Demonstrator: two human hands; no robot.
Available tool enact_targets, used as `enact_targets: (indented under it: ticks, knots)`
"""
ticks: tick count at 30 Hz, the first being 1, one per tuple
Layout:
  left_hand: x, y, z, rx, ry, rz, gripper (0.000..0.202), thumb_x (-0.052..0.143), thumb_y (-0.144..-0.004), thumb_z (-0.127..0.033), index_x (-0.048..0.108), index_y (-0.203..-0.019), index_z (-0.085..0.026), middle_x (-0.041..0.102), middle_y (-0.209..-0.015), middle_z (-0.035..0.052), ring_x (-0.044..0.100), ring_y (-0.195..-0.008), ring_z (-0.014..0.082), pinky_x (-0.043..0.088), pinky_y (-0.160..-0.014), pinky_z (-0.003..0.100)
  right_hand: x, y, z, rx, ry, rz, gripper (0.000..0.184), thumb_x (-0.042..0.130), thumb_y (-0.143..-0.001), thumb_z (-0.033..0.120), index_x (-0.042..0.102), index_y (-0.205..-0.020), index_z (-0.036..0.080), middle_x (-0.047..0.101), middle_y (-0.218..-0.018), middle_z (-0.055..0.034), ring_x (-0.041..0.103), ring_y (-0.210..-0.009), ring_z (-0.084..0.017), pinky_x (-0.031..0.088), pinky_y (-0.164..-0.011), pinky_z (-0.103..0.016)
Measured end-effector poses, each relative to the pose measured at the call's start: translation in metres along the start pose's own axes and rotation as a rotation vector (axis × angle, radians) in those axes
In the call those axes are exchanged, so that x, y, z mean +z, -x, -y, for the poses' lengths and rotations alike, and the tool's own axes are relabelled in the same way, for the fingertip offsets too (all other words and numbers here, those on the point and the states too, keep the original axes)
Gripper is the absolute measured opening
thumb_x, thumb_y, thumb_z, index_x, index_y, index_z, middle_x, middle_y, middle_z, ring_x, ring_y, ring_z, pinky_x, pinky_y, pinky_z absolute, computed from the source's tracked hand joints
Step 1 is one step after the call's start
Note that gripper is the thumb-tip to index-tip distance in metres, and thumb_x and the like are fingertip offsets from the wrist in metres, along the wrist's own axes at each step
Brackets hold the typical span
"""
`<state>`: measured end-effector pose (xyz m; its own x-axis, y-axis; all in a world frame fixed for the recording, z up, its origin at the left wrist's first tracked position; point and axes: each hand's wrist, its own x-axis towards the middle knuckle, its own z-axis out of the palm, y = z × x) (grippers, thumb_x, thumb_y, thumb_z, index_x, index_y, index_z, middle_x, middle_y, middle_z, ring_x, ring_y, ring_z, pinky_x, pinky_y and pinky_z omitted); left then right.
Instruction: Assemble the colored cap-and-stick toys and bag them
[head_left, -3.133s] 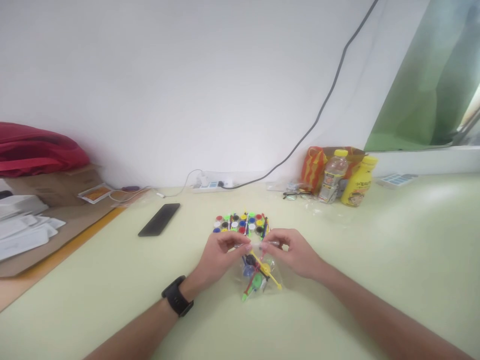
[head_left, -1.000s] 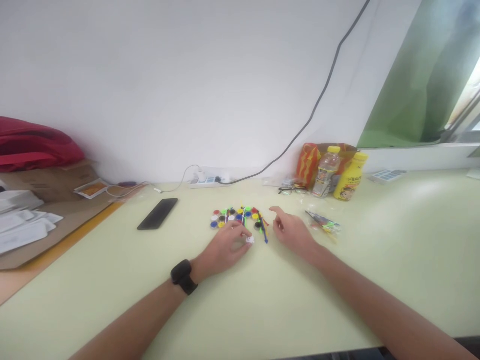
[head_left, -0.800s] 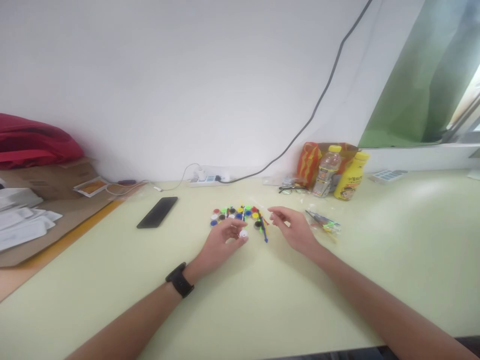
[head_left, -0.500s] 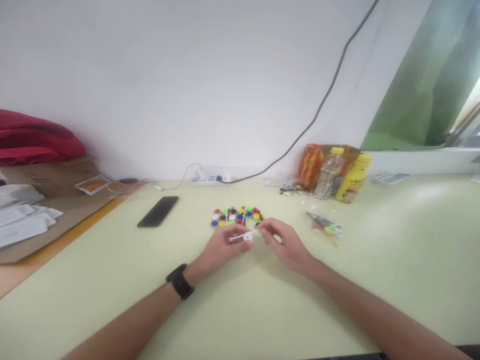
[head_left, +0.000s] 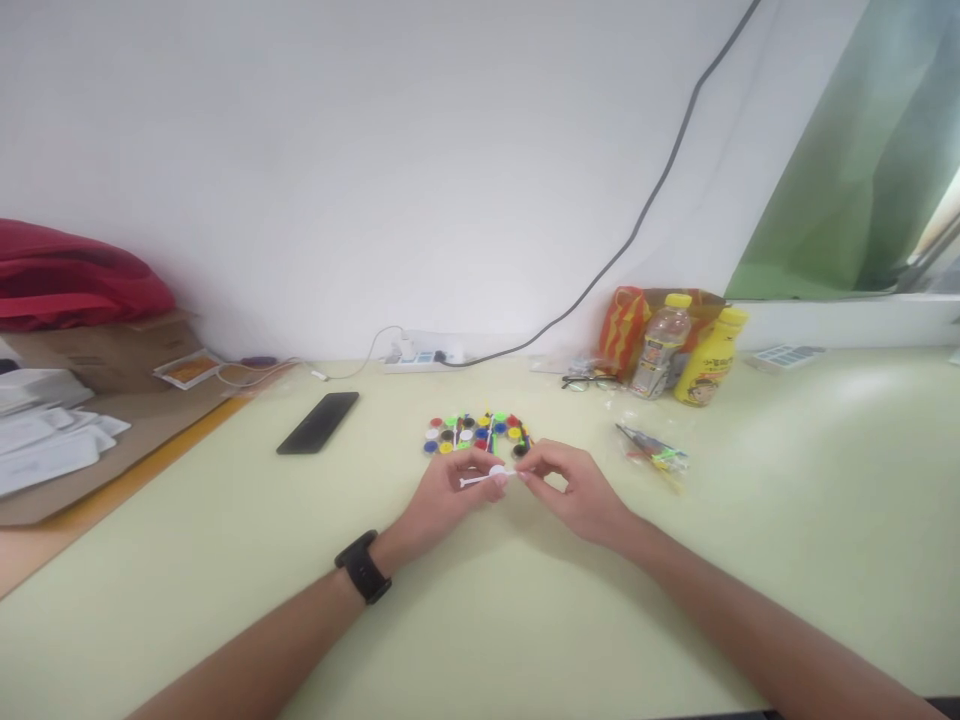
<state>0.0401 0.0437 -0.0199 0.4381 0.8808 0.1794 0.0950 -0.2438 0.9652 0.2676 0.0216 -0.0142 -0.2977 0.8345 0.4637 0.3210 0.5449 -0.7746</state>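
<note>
Between my two hands is a small white plastic piece (head_left: 474,481), a thin stick with a round part along it. My left hand (head_left: 448,492) is closed, pinching the round part between thumb and fingers, and the forked end of the stick juts out to the left. The fingertips of my right hand (head_left: 564,482) pinch the stick's other end. Just beyond the hands lies a cluster of colourful round caps (head_left: 466,435) with thin plastic sticks among them; my hands partly hide its near edge.
A black phone (head_left: 318,422) lies left of the caps. On the right are a clear bag of coloured sticks (head_left: 654,450), glasses (head_left: 589,383), a clear bottle (head_left: 660,352) and a yellow bottle (head_left: 709,358). A power strip (head_left: 412,362) sits by the wall; papers (head_left: 52,445) are far left.
The white piece has been turned between my fingers, so its round part now shows at a different angle. Both hands stay in nearly the same place.
</note>
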Motion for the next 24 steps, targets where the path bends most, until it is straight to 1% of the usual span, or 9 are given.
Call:
enact_targets:
  ticks: [2, 4, 9, 12, 15, 18, 22, 24]
  knots:
    - [0.001, 0.0, 0.001, 0.026, -0.027, -0.02, 0.027, 0.077, -0.093, -0.045, 0.075, -0.101, -0.019, 0.077, -0.102, 0.0078, 0.074, -0.097, 0.0237, 0.063, -0.091, 0.039, 0.001, 0.0, 0.0, -0.008, 0.007, 0.02, 0.013, 0.06, -0.097, 0.025, 0.071, -0.091, 0.021, 0.07, -0.084, -0.0038, 0.063, -0.075, -0.018, 0.048, -0.067, -0.029]
    - [0.002, 0.0, 0.003, 0.059, -0.062, -0.017, 0.025, 0.075, -0.095, -0.044, 0.074, -0.101, -0.02, 0.076, -0.104, 0.0078, 0.073, -0.101, 0.0239, 0.062, -0.094, 0.04, 0.001, 0.0, 0.001, 0.007, 0.004, 0.036, 0.013, 0.06, -0.096, 0.024, 0.071, -0.091, 0.021, 0.069, -0.082, -0.0031, 0.061, -0.073, -0.017, 0.047, -0.064, -0.028]
    - [0.002, 0.0, 0.003, 0.129, -0.165, 0.024, 0.022, 0.07, -0.099, -0.041, 0.072, -0.103, -0.019, 0.076, -0.101, 0.007, 0.073, -0.096, 0.0219, 0.061, -0.092, 0.039, 0.003, 0.002, -0.002, 0.089, -0.013, 0.079, 0.012, 0.061, -0.095, 0.026, 0.07, -0.09, 0.02, 0.066, -0.075, -0.0001, 0.056, -0.067, -0.015, 0.043, -0.06, -0.026]
    - [0.002, 0.001, 0.001, 0.162, -0.205, 0.006, 0.022, 0.071, -0.099, -0.04, 0.071, -0.1, -0.018, 0.074, -0.096, 0.0065, 0.072, -0.093, 0.0207, 0.061, -0.09, 0.037, 0.003, 0.002, -0.004, 0.119, -0.018, 0.096, 0.015, 0.062, -0.097, 0.031, 0.07, -0.091, 0.02, 0.061, -0.07, 0.0018, 0.051, -0.064, -0.014, 0.04, -0.058, -0.026]
    - [0.002, 0.002, 0.0, 0.155, -0.22, 0.004, 0.024, 0.071, -0.098, -0.041, 0.071, -0.1, -0.017, 0.074, -0.094, 0.0063, 0.071, -0.09, 0.0203, 0.06, -0.087, 0.036, 0.002, 0.001, -0.005, 0.132, -0.039, 0.089, 0.019, 0.062, -0.097, 0.034, 0.07, -0.091, 0.019, 0.061, -0.072, 0.0014, 0.051, -0.066, -0.014, 0.04, -0.06, -0.027]
    - [0.002, 0.002, -0.003, 0.109, -0.094, 0.044, 0.025, 0.074, -0.097, -0.041, 0.068, -0.097, -0.017, 0.074, -0.097, 0.0068, 0.071, -0.092, 0.0205, 0.059, -0.087, 0.036, 0.002, 0.0, -0.004, 0.154, -0.109, 0.086, 0.023, 0.064, -0.098, 0.039, 0.07, -0.09, 0.018, 0.061, -0.074, 0.0005, 0.053, -0.068, -0.014, 0.041, -0.063, -0.027]
    - [-0.001, 0.003, -0.01, 0.019, 0.137, 0.153, 0.024, 0.074, -0.098, -0.039, 0.066, -0.097, -0.017, 0.075, -0.112, 0.01, 0.07, -0.101, 0.0209, 0.056, -0.09, 0.034, 0.001, -0.003, -0.007, 0.184, -0.235, 0.09, 0.029, 0.066, -0.097, 0.047, 0.071, -0.093, 0.018, 0.059, -0.074, 0.0008, 0.05, -0.067, -0.014, 0.039, -0.062, -0.028]
    - [-0.002, 0.002, -0.01, 0.008, 0.175, 0.165, 0.023, 0.077, -0.096, -0.037, 0.067, -0.096, -0.016, 0.074, -0.109, 0.0091, 0.069, -0.098, 0.0192, 0.055, -0.089, 0.032, 0.0, -0.004, -0.011, 0.185, -0.258, 0.069, 0.031, 0.067, -0.097, 0.05, 0.071, -0.096, 0.019, 0.056, -0.073, 0.0016, 0.05, -0.066, -0.014, 0.039, -0.063, -0.028]
